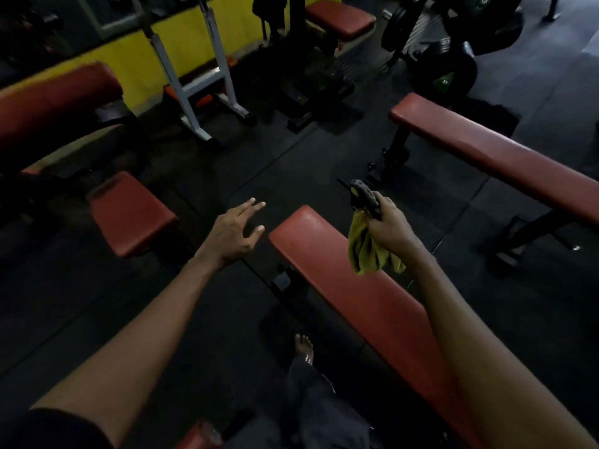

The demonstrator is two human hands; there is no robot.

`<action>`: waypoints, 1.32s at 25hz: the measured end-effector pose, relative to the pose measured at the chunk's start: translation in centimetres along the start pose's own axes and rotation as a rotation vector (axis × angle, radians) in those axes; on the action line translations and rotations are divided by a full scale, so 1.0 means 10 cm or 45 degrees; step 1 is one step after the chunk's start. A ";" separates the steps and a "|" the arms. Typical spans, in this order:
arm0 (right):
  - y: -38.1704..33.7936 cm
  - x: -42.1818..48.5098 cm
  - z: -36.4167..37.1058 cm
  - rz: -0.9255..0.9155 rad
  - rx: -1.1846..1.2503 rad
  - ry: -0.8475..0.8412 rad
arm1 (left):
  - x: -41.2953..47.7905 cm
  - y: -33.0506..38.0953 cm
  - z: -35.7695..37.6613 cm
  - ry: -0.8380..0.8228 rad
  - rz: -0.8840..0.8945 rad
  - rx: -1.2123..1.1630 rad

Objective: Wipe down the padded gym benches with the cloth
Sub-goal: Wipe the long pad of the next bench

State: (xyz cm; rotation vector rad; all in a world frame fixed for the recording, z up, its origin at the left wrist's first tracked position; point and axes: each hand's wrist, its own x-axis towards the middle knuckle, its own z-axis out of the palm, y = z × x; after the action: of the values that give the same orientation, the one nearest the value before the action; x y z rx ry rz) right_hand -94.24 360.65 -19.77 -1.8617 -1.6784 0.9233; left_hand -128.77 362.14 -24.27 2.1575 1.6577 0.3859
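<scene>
A long red padded bench [327, 264] runs from the centre of the view down to the lower right. My right hand [389, 225] is above its far end and grips a dark spray nozzle [364, 194] together with a yellow-green cloth [368, 251] that hangs down over the pad. My left hand [235, 233] hovers to the left of the bench end, palm down with fingers spread, holding nothing. A second long red bench [492, 153] stands at the right.
A small red seat pad [129, 212] and a larger red pad [48, 102] are on the left. A white rack frame [194, 89] stands by the yellow wall. Another red pad [340, 17] and black weight plates [453, 69] sit at the back. My bare foot [304, 346] is beside the bench.
</scene>
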 end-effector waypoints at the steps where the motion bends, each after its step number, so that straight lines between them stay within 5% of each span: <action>1: 0.01 0.15 0.10 0.007 -0.008 -0.020 | 0.14 -0.09 0.04 -0.007 0.001 -0.005; 20: 1.98 2.07 3.04 0.458 -0.625 -0.362 | 1.70 -2.30 2.84 -0.506 -0.079 -0.250; 28: 2.18 2.35 3.83 0.411 -0.771 0.106 | 1.78 -2.58 3.28 -0.535 -0.136 -0.377; 33: 2.05 2.55 3.99 0.303 -0.836 0.061 | 1.74 -2.74 3.25 -0.548 -0.222 -0.566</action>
State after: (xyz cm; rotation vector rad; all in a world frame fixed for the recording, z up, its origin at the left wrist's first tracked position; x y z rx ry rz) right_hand -109.31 379.03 -65.54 -2.5230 -1.9062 0.4160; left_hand -133.25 380.54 -66.14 1.6176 1.3498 0.1953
